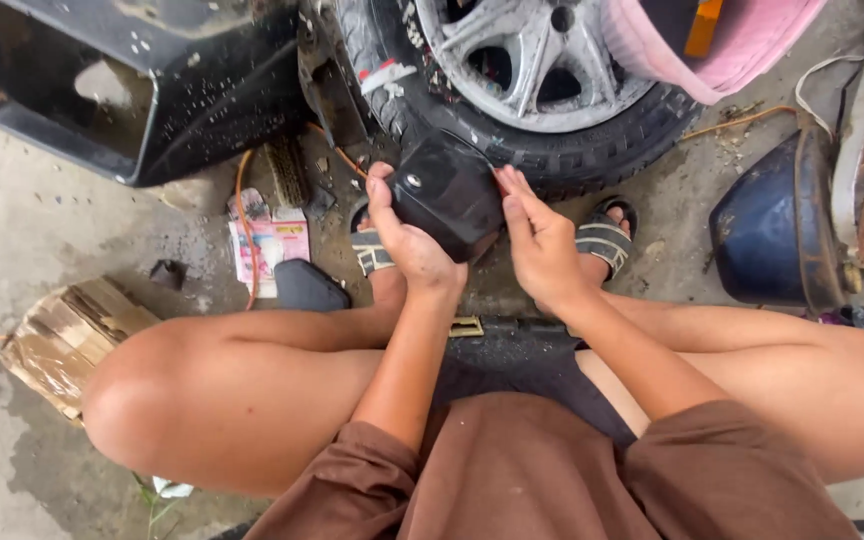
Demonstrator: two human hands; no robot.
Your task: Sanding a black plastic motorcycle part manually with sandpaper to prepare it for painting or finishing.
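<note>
I hold a small black plastic cover [449, 188] with a silver bolt near its top left, just in front of a tyre [552, 160] with a grey alloy wheel [527, 55]. My left hand [407, 235] grips the cover's left side, thumb beside the bolt. On the cover's right edge my right hand [542, 240] presses with its fingers. I squat with both knees wide, and sandalled feet show below the cover.
A black plastic body panel [142, 90] lies at top left. Paper packets [272, 245] and an orange cable [244, 220] lie on the concrete floor. Cardboard [67, 335] sits left, a dark blue fender [777, 225] right, a pink tub [732, 45] above.
</note>
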